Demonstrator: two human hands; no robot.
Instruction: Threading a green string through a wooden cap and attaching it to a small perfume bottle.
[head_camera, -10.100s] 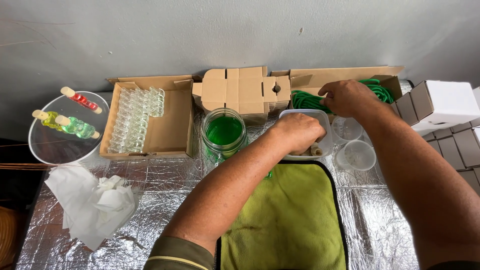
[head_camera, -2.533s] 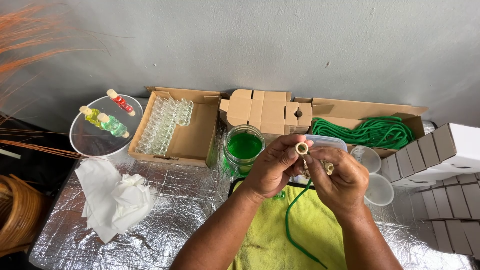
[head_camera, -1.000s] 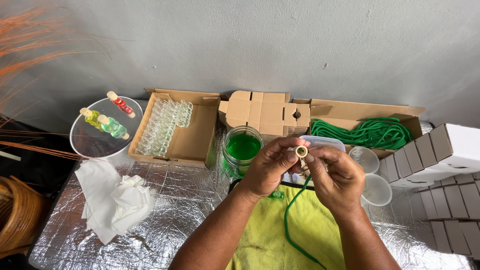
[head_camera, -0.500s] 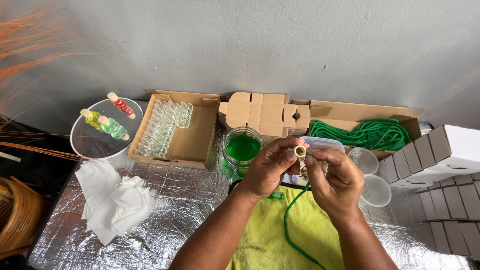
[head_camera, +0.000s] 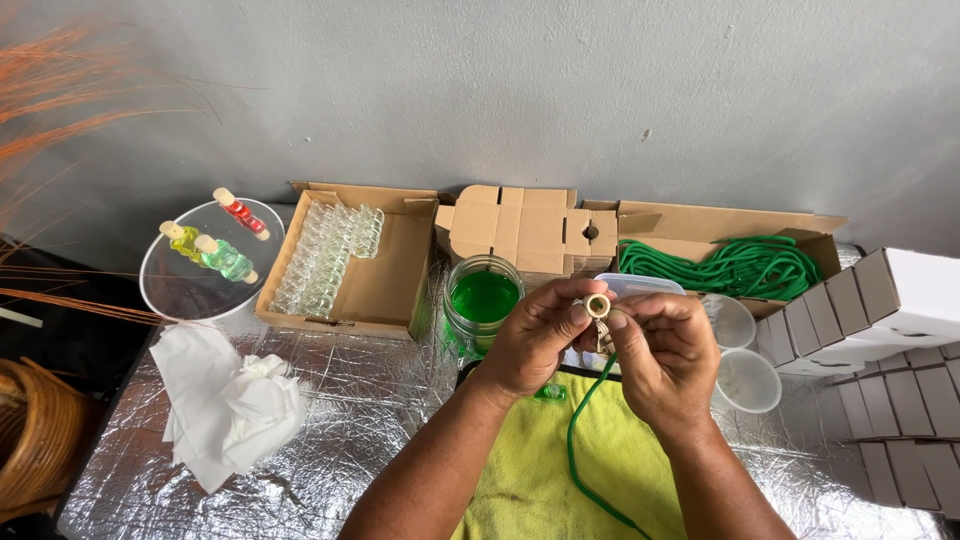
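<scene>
**Both hands pinched one small cork at mid-frame**

Leftmost, at the lower left edge, sat one woven basket (head_camera: 35, 440), and above it one clear round dish (head_camera: 190, 290) carrying three small filled bottles (head_camera: 215, 255), one red and two greenish. One crumpled heap of white tissue (head_camera: 235, 410) lay on the foil-covered table (head_camera: 370, 400). One open cardboard box (head_camera: 385, 290) in the upper left middle held rows of empty glass vials (head_camera: 325, 255), too many and too clear to count. Next came one flat folded carton (head_camera: 525, 225) and one glass jar of green liquid (head_camera: 483, 298).

At centre, the left hand (head_camera: 530, 350) and the right hand (head_camera: 665, 355) met above one yellow-green cloth (head_camera: 600, 470). The fingers of both were closed together on one small cork (head_camera: 598, 304), which stood between the left thumb tip and the right fingertips, its round end facing up. It looked pale tan, short and ring-like at the top, with a dark centre. One green cord (head_camera: 578, 450) hung from just under it, down across the cloth to the lower edge.

To the right, one long cardboard box (head_camera: 700, 225) held a coil of green cord (head_camera: 740, 268). Two clear plastic cups (head_camera: 748, 380) stood just beside the right hand, and stacked white boxes (head_camera: 900, 310) filled the right edge.
</scene>
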